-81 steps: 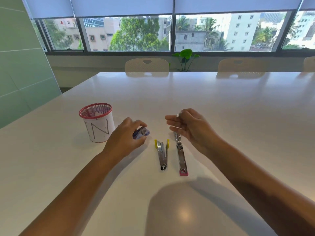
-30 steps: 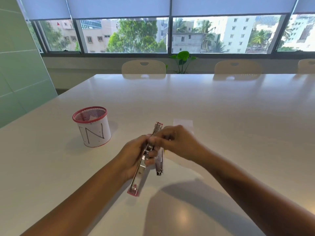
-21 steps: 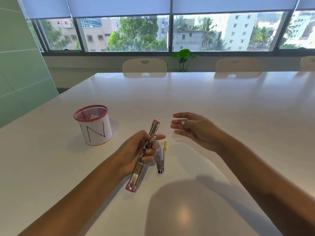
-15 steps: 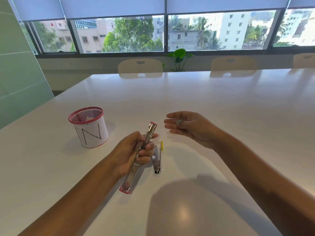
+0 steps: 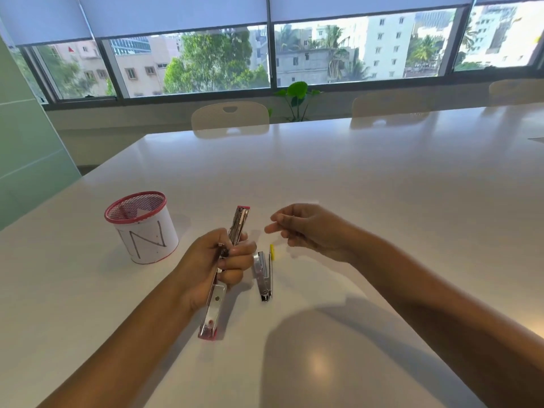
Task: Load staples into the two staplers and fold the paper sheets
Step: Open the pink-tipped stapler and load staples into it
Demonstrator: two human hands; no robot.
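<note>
My left hand (image 5: 206,262) grips the pink-ended metal stapler (image 5: 212,310) around its middle and holds it unfolded into one long strip, its far tip tilted up off the table. The smaller yellow-ended stapler (image 5: 264,275) lies on the table just right of that hand. My right hand (image 5: 313,231) hovers beyond the yellow stapler. Its fingers are curled with thumb and forefinger pinched on a small strip of staples that is barely visible. A white paper sheet (image 5: 315,203) lies under the right hand, hard to tell from the white table.
A red mesh cup (image 5: 141,228) wrapped in white paper marked "N" stands to the left of my left hand. The white table (image 5: 382,187) stretches far ahead. Chairs (image 5: 230,117) and a small plant (image 5: 295,97) stand at its far edge below the windows.
My left hand picked the pink stapler up off the table and keeps holding it. My right hand drew away from it, and its fingers have curled from flat into a pinch.
</note>
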